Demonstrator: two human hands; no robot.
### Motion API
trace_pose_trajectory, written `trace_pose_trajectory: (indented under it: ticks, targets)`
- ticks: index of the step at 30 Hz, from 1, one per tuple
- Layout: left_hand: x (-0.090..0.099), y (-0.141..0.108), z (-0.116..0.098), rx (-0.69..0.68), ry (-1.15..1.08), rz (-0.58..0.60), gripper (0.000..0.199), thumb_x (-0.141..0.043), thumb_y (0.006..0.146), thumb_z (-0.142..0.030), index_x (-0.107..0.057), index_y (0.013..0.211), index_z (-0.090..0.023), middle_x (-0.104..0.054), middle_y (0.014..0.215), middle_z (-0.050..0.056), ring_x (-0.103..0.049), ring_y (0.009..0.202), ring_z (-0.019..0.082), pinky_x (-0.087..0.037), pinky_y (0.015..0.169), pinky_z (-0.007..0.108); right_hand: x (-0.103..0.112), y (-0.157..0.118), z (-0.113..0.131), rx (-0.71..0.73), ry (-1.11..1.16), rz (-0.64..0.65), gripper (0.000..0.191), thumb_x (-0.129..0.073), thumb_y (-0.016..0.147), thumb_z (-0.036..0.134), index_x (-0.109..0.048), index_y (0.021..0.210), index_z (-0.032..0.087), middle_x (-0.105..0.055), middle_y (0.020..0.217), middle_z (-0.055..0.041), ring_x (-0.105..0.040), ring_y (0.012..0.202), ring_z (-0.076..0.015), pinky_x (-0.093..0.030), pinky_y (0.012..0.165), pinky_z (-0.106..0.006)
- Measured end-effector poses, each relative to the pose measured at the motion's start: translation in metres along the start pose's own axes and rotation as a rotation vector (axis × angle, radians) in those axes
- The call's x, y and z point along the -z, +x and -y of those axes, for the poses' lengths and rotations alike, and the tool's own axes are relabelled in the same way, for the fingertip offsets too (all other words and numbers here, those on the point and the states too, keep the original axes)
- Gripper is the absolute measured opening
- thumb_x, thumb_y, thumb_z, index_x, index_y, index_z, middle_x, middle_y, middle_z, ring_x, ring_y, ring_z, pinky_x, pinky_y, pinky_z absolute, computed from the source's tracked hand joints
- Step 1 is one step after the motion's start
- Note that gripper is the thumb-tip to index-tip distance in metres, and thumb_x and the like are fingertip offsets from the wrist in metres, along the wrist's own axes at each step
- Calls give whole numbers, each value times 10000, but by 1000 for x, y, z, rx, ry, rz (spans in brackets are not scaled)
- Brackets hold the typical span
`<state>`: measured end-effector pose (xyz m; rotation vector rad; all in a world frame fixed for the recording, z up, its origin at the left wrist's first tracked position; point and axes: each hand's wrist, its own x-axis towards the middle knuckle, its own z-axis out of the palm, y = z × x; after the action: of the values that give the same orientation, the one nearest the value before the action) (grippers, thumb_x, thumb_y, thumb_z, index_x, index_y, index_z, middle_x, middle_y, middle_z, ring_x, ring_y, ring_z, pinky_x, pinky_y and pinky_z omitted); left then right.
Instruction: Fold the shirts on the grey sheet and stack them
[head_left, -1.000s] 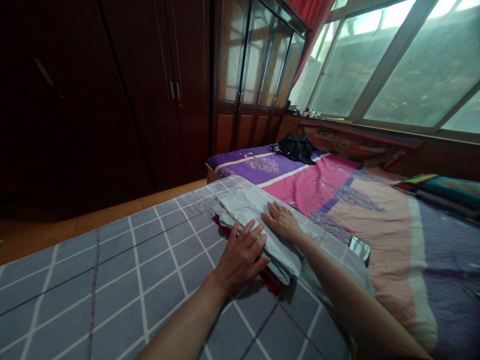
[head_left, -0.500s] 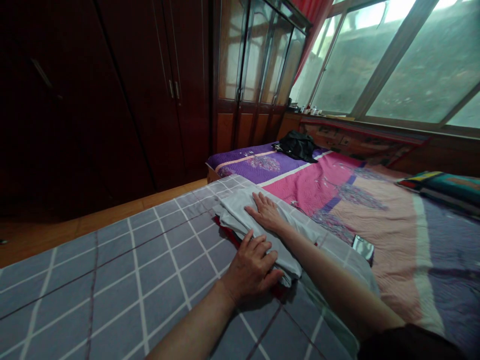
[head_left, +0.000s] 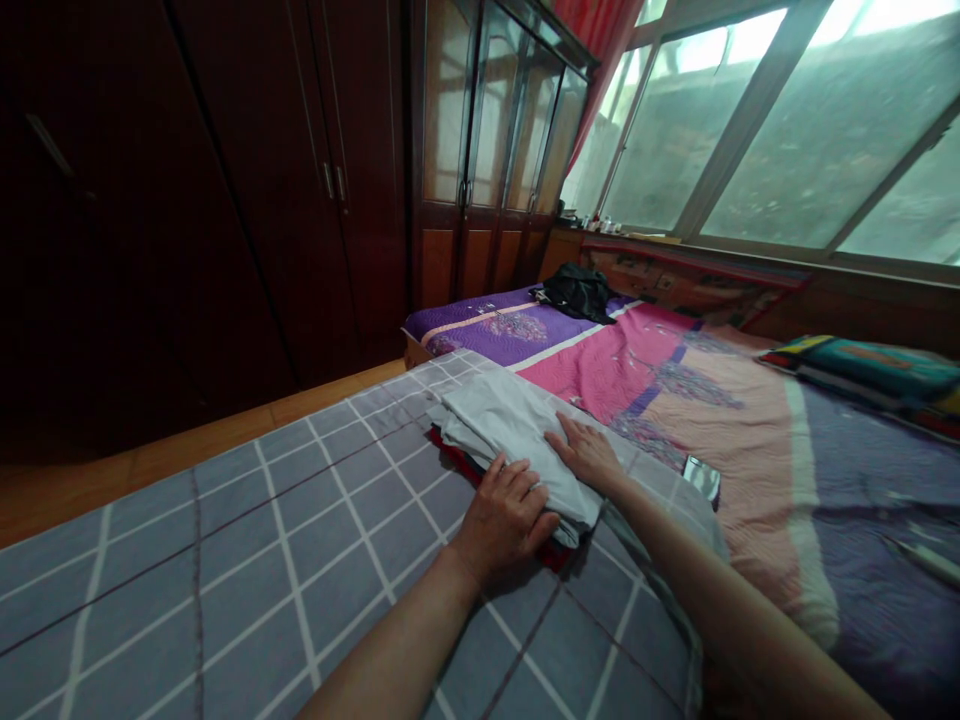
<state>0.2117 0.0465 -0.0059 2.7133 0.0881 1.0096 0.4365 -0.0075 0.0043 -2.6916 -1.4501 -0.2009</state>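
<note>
A folded light grey cloth [head_left: 495, 410] lies on top of a small pile on the grey checked bedding, with red fabric [head_left: 454, 455] showing from underneath. My left hand [head_left: 506, 515] rests on the near left edge of the pile, its fingers spread a little and lying on the cloth. On the right side of the pile, my right hand [head_left: 589, 452] lies with fingers stretched out, touching the cloth's right edge. Neither hand grips anything.
Grey checked bedding [head_left: 232, 560] fills the foreground. Beyond it is a purple, pink and peach quilt [head_left: 757, 450] with a phone [head_left: 702, 480], a black garment [head_left: 577, 292] and a teal folded item [head_left: 862, 368]. Dark wardrobes [head_left: 262, 150] stand at the left.
My right hand has slid from the top of the cloth to its right edge. My left hand stays in nearly the same place. The view has turned slightly right.
</note>
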Motion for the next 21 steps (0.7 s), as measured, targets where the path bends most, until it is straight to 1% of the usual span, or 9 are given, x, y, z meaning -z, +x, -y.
trace_pose_trajectory:
  ticks: [2,4,6,8,10,12,14,16,21]
  targets:
    - [-1,1,-1,13,3,3,247,-467,925,-368,-602,1026,-187,-632,1103,70,-479,1202,231,-230,1126,467,-3,-2,0,-2,4,17,629,-293,947,533,-338,1417,117,-520,1336,-167,-491,1202,-284,-329,973,-381]
    - [-1,2,-3,26,9,12,225,-473,923,-348,-597,1005,-180,-628,1091,73,-483,1192,231,-225,1125,466,-3,-2,2,-8,4,20,623,-292,946,539,-339,1418,136,-526,1333,-157,-486,1207,-276,-328,967,-369]
    - [1,1,-4,26,11,17,241,-473,921,-351,-587,1026,-166,-616,1128,88,-466,1216,241,-204,1130,476,-1,-3,5,-23,2,15,602,-292,946,541,-351,1411,162,-537,1322,-150,-484,1208,-271,-322,968,-364]
    - [3,0,-6,-35,2,22,363,-475,910,-433,-554,1124,-150,-571,1241,116,-407,1279,268,-154,1140,507,2,-5,7,-42,2,5,588,-292,947,542,-365,1401,174,-547,1307,-149,-483,1205,-270,-316,967,-364]
    - [5,-1,-8,-135,-18,57,564,-495,868,-543,-472,1265,-143,-502,1346,135,-337,1333,288,-108,1145,535,3,-7,9,-64,4,-8,587,-292,947,543,-374,1390,167,-553,1293,-155,-480,1203,-273,-317,963,-368]
    - [7,-1,-11,-191,-36,116,657,-547,830,-553,-408,1335,-156,-492,1359,130,-335,1337,283,-107,1146,536,2,-8,9,-85,11,-22,591,-298,943,552,-386,1375,159,-563,1273,-158,-478,1199,-275,-321,958,-371]
    - [8,0,-14,-172,-47,157,595,-591,821,-473,-434,1310,-173,-541,1296,109,-391,1299,261,-129,1151,508,2,-9,10,-101,22,-35,590,-312,937,561,-407,1354,154,-575,1248,-156,-483,1187,-274,-324,952,-371]
    - [9,1,-16,-137,-52,165,495,-603,820,-420,-490,1237,-178,-577,1226,94,-443,1249,244,-147,1154,480,2,-8,10,-110,38,-46,581,-325,935,559,-425,1336,151,-582,1233,-154,-487,1175,-274,-326,949,-372]
    - [7,1,-20,-103,-28,148,362,-599,820,-444,-551,1064,-181,-604,1104,88,-506,1151,240,-224,1129,482,3,-11,12,-121,110,-65,531,-357,934,521,-468,1302,154,-592,1211,-154,-487,1167,-281,-330,952,-379]
